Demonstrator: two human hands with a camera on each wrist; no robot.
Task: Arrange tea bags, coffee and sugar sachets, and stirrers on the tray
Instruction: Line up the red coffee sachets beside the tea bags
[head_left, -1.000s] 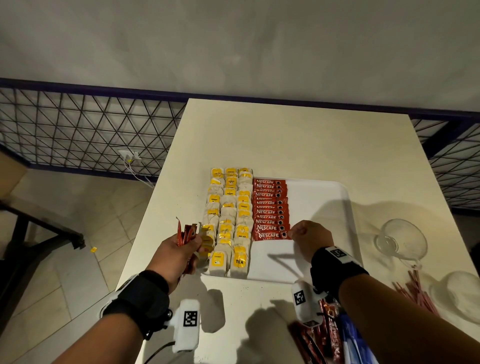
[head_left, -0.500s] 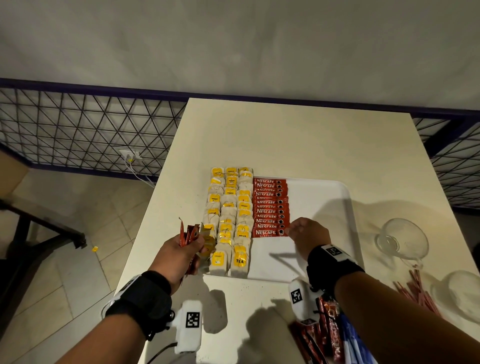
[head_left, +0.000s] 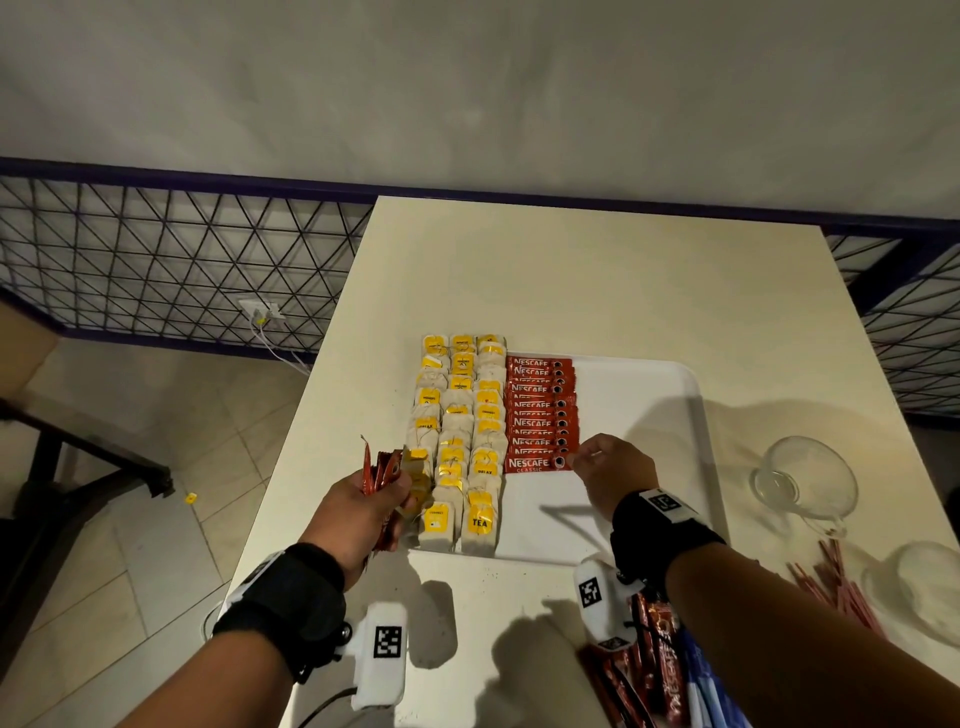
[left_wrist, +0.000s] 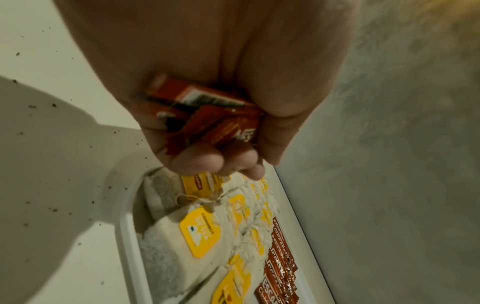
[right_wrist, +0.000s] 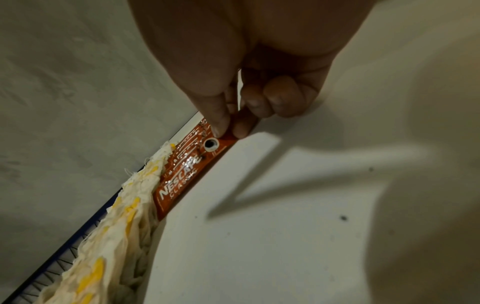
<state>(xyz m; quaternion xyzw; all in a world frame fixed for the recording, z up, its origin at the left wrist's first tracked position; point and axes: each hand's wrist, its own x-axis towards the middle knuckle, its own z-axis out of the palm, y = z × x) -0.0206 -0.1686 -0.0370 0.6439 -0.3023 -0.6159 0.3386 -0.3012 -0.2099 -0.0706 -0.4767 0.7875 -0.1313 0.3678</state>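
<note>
A white tray holds rows of tea bags with yellow tags on its left side and a column of red coffee sachets beside them. My right hand pinches the right end of the nearest coffee sachet, which lies flat at the bottom of that column; thumb and forefinger meet on its end. My left hand hovers at the tray's left edge and grips a bunch of red coffee sachets upright in its fist.
More red sachets and blue packets lie at the table's near edge under my right forearm. Red stirrers and two glass cups sit to the tray's right. The table's left edge drops to a tiled floor.
My right hand has shifted slightly up and left, setting the nearest sachet tight against the column. The left hand stays put with its bunch.
</note>
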